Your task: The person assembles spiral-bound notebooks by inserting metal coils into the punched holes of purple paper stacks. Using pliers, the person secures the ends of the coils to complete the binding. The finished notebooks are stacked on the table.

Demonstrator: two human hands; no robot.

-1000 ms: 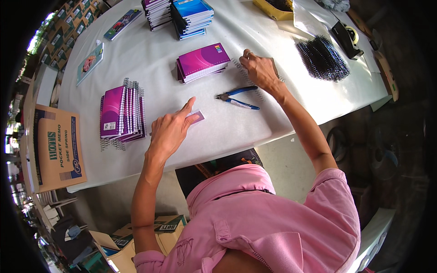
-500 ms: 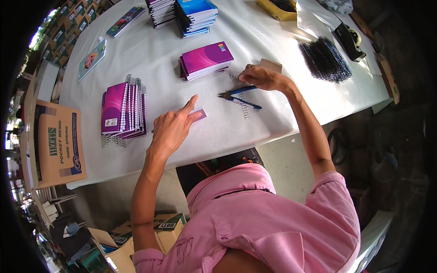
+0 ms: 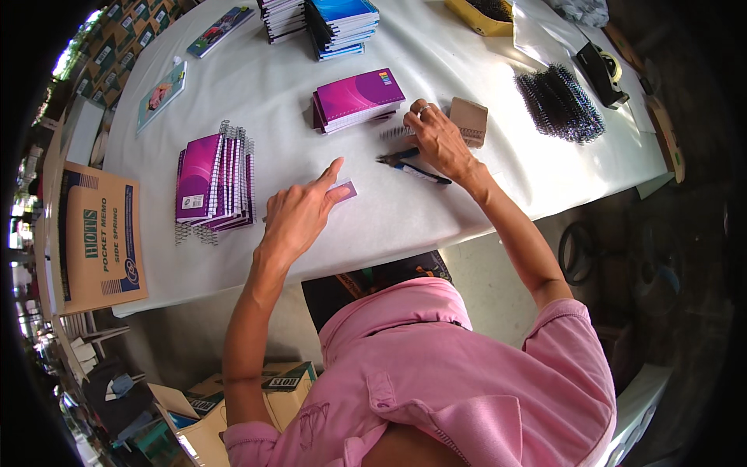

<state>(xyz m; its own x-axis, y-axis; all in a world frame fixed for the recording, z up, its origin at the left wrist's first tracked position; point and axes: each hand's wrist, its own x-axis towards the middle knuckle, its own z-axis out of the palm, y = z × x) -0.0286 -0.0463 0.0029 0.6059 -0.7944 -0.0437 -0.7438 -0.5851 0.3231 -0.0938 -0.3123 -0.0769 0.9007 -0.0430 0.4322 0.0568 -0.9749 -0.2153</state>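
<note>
My left hand (image 3: 294, 215) presses on a small purple notebook (image 3: 345, 191), its index finger pointing out. The hand covers most of that notebook, and only one end shows. Farther right, the fingers of my right hand (image 3: 442, 138) pinch a dark wire spiral (image 3: 395, 133), which sticks out on their left. Beneath this hand lie blue-handled cutting pliers (image 3: 420, 171), their jaws toward the left and one handle partly covered. Just behind it, a brown cardboard block (image 3: 470, 121) rests on the table.
A purple notebook stack (image 3: 359, 97) stands ahead. Spiral-bound purple notebooks (image 3: 204, 175) are piled at left. Right of my hand lies a heap of dark spirals (image 3: 557, 103), with a tape dispenser (image 3: 603, 74) beyond. Blue notebooks (image 3: 342, 27) stand at the back, and a cardboard box (image 3: 101, 233) at far left.
My right hand has shifted slightly left and its fingers have closed on the spiral. The spiral that lay across the pliers no longer shows there. My left hand stays on the notebook.
</note>
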